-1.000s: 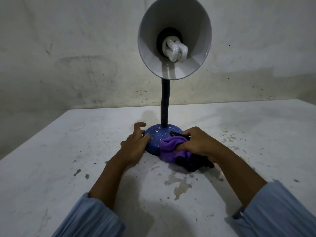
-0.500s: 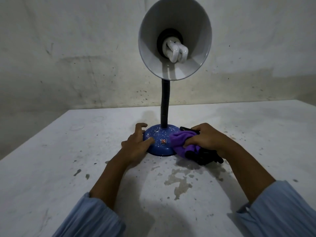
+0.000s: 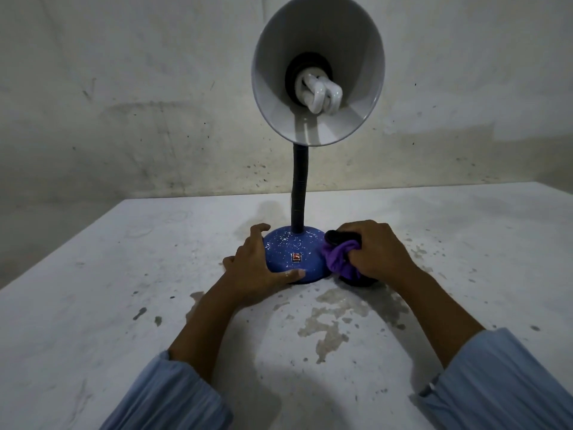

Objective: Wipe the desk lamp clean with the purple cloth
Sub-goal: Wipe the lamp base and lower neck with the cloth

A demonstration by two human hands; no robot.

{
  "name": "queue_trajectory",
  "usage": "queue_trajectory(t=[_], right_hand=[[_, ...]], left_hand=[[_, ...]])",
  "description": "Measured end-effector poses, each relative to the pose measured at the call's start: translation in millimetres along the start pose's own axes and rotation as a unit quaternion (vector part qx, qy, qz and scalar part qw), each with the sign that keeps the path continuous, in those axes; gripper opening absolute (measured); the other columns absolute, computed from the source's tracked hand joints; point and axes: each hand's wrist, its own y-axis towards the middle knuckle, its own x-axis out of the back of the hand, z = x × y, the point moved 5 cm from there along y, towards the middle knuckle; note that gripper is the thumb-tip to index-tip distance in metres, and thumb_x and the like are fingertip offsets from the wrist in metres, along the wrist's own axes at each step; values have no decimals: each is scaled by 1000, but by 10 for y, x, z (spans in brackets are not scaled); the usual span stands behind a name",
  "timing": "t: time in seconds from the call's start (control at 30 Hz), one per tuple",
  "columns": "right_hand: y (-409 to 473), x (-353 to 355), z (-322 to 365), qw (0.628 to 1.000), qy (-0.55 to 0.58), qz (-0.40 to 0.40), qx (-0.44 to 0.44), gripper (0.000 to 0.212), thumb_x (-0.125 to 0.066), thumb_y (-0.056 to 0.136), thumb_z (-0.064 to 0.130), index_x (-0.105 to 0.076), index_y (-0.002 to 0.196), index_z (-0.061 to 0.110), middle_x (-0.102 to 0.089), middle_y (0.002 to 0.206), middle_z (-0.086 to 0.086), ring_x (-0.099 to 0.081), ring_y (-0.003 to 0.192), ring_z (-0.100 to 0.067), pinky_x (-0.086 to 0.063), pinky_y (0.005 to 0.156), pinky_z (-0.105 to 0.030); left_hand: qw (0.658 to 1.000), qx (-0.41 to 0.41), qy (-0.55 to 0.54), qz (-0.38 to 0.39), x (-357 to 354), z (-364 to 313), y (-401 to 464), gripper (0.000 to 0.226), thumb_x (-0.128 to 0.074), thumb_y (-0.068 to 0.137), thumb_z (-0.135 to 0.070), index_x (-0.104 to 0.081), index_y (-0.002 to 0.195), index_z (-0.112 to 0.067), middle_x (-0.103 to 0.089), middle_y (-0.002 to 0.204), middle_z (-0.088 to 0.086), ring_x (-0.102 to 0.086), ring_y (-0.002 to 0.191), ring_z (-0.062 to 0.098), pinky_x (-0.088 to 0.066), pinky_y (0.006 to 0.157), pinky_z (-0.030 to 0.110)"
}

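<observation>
A desk lamp [image 3: 299, 169] stands upright near the middle of a worn white desk [image 3: 93, 290], seen from above and in front. Its round blue base [image 3: 291, 252], flecked with white specks and carrying a small red switch [image 3: 296, 257], sits flat on the desk. A black flexible neck [image 3: 299, 187] rises from the base to a pale cone shade [image 3: 316, 69] tilted toward the viewer, with a white coiled bulb [image 3: 319, 91] inside.

The left hand [image 3: 257, 268] rests against the left side of the base, fingers [image 3: 259, 229] spread open and curved around its rim, the thumb lying along the front edge; it steadies rather than grips.

The right hand [image 3: 378, 252] is closed around a bunched purple cloth [image 3: 339, 256], pressing it against the right side of the base. A black object (what it is cannot be told) shows above [image 3: 341, 235] and below the cloth, partly under the hand.

Both forearms come out of light blue sleeves [image 3: 173, 395] at the lower corners. The desk surface is stained with grey chipped patches [image 3: 331, 318] just in front of the lamp. A scuffed, dirty wall [image 3: 124, 103] stands behind.
</observation>
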Motion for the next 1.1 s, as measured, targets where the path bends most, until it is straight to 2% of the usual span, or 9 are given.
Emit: queue_trajectory(t=[0.1,0.2,0.37,0.5,0.6,0.73,0.87,1.0,1.1], right_hand=[[-25,71,-138,995,-55,-75,-33,36,-56,73,0,-68,101,19,-68,96,-6,-60,87,-25,-50,74,-33],[1,119,-81,992,37,-117,1,43,-56,72,-3,-67,107,18,-68,99,-3,-60,89,-20,-45,77,-27],[51,-82,94,998,-19,-5,67,48,-55,67,-1,-68,105,27,-68,103,3,-60,93,-19,-51,77,-36],[261,24,-74,996,-75,-45,-12,36,-56,69,3,-68,97,23,-67,95,-4,-61,87,-28,-42,63,-28],[401,87,-90,999,-18,-43,-25,32,-52,70,-1,-67,84,24,-65,82,-2,-61,79,-26,-41,58,-27],[509,-3,-60,998,28,58,-9,46,-49,71,-6,-73,98,22,-68,90,-2,-58,79,-17,-49,65,-21],[582,-25,-191,995,-89,7,-51,36,-55,74,3,-68,101,23,-66,97,-6,-56,80,-23,-44,63,-30],[589,23,-105,997,-16,-78,-9,38,-56,69,-1,-69,98,20,-66,92,-2,-59,84,-23,-45,67,-30],[624,-81,26,999,27,17,35,46,-51,68,-6,-72,100,20,-70,98,-3,-61,89,-20,-51,77,-32]], left_hand=[[1000,1,3,-3,-4,-2,-5,99,-70,51,-73,-12,126,-46,-37,142,-4,-44,124,22,-31,107,50],[1000,1,-3,-7,5,1,2,101,-70,49,-74,-12,126,-45,-38,142,-3,-45,124,23,-31,106,51],[1000,-3,-8,-4,21,6,-3,100,-70,48,-75,-13,125,-45,-39,141,-3,-45,122,23,-31,106,52],[1000,-2,-1,-5,20,9,-8,101,-70,49,-75,-14,126,-43,-39,141,-3,-45,123,23,-30,107,50],[1000,2,0,-2,12,-6,-7,102,-70,48,-76,-13,127,-43,-38,142,-4,-44,124,22,-29,107,48],[1000,-2,-5,0,24,-3,1,102,-69,47,-76,-13,126,-44,-39,141,-4,-44,124,22,-28,108,49],[1000,2,-6,1,20,23,15,104,-70,47,-76,-12,128,-43,-38,142,-4,-44,125,22,-29,108,48],[1000,1,-4,1,9,25,27,104,-70,47,-76,-12,127,-44,-37,143,-5,-43,125,22,-28,109,49],[1000,-3,-5,-1,11,31,22,105,-70,46,-76,-13,127,-43,-38,142,-4,-44,124,22,-30,108,50]])
